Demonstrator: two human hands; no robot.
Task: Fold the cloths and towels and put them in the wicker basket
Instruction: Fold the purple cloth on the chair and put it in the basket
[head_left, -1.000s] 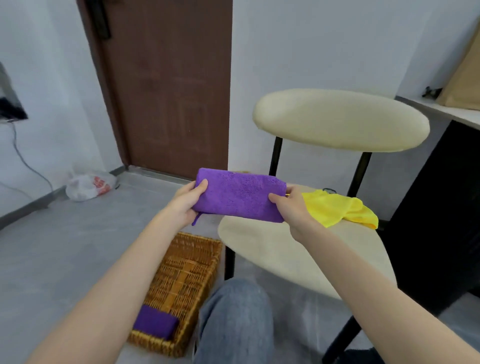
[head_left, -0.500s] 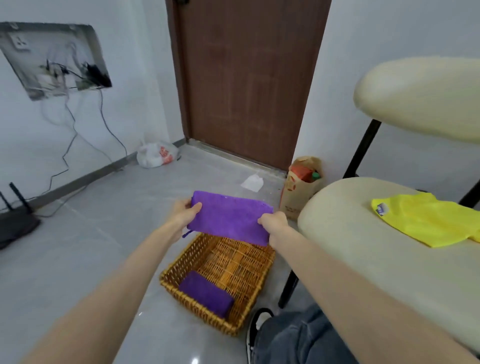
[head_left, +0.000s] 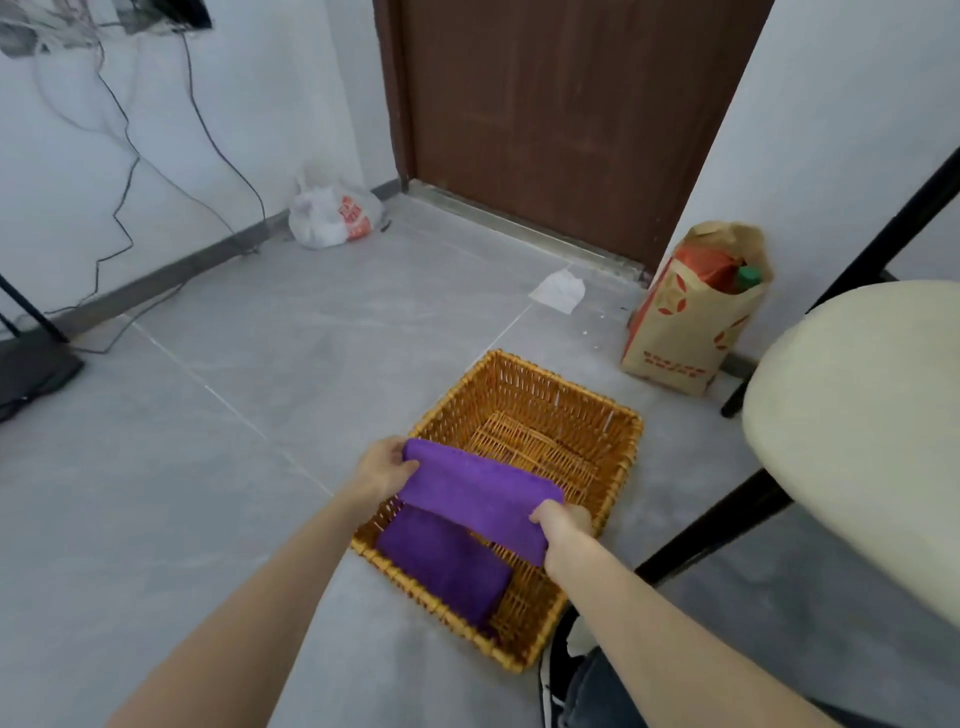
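Head view: left hand (head_left: 382, 470) and right hand (head_left: 563, 522) each pinch an end of the folded purple cloth (head_left: 478, 499), held over the wicker basket (head_left: 519, 382). Uneven release could spring the fold open or drape it on the rim beside the right fingers. Below the fingers lies a stowed purple cloth (head_left: 447, 569); beyond them, bare weave.

grey tiled floor (head_left: 249, 426) with a basket and a few bags

a wicker basket (head_left: 569, 384) sits on the tiles at near centre. a brown paper bag (head_left: 685, 332) stands to its far right against the wall, a scrap of white paper (head_left: 558, 290) lies near the door, and a white plastic bag (head_left: 332, 215) slumps at the far left. a black device (head_left: 31, 369) sits at the left edge, and a black chair leg (head_left: 727, 514) stands just right of the basket.
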